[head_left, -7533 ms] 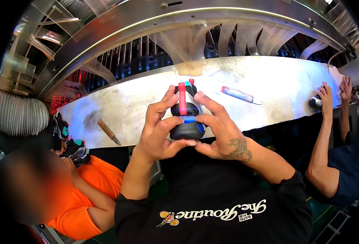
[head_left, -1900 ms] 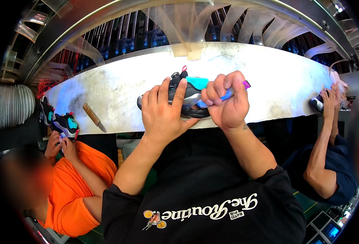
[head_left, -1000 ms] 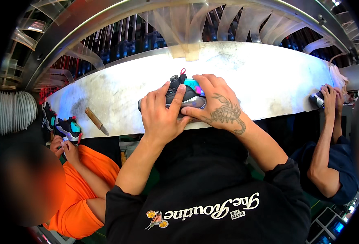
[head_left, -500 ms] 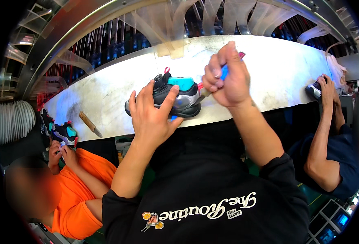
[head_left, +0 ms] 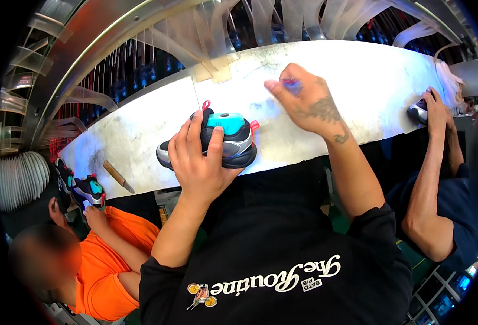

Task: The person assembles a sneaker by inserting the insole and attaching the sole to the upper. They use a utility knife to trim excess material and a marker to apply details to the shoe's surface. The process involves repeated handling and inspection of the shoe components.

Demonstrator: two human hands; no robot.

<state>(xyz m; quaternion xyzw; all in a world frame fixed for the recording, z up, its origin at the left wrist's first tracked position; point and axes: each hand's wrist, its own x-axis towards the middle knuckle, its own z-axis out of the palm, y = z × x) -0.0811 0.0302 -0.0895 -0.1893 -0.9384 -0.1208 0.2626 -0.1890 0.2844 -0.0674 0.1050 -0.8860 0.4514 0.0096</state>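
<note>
A black and silver sneaker with red pull loops rests on the pale work table, toe to the left and heel to the right. A teal shoe last fills its opening. My left hand grips the shoe's near side, fingers spread over the upper and thumb low by the sole. To the right and above the table, apart from the shoe, my right hand is closed round a tool with a blue and red handle. Its working end is hidden behind the hand.
A wooden-handled knife lies at the table's left. Beyond it, more sneakers sit by a person in orange. Another person's hands hold a shoe at the right end. Clear plastic strips hang along the far edge.
My right hand has drawn the tool away from the shoe's heel and turned over, back of the hand up. My left hand and the shoe appear slightly lower and further left.
</note>
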